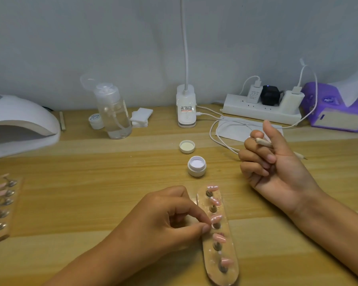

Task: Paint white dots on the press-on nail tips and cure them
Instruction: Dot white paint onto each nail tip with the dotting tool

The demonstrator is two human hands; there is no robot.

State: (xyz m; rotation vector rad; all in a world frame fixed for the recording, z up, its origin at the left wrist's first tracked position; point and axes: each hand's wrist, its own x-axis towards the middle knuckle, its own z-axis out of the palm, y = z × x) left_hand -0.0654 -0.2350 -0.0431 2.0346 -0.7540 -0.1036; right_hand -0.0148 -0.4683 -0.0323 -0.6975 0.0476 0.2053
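Everything here sits on the pale wooden tabletop, and the places below are given from the small open white jar of white gel at its middle.

Far to the left of that jar, at the frame's edge, stands the white dome-shaped curing lamp. Nearer you and just right of the jar lies the long clear holder strip with rounded ends; its long axis runs from the jar's side toward you, leaning a little to the right. Five pink press-on nail tips stand on small metal posts along it, each tip pointing right, across the strip. The three nearest the jar carry white dots; on the two nearest you I cannot make out any.

Your left hand rests left of the strip, thumb and forefinger pinched narrow at the base of the middle tip, so that tip lies just past your fingertips, to their right. Whether they truly clamp the tip or its post I cannot tell.

Your right hand is to the right of the jar, palm turned up, fingers curled around the thin beige dotting pen. The pen's long axis runs up-left to down-right, one end jutting past your forefinger, the other emerging behind the hand.

The jar's white screw lid lies upturned just behind the jar.
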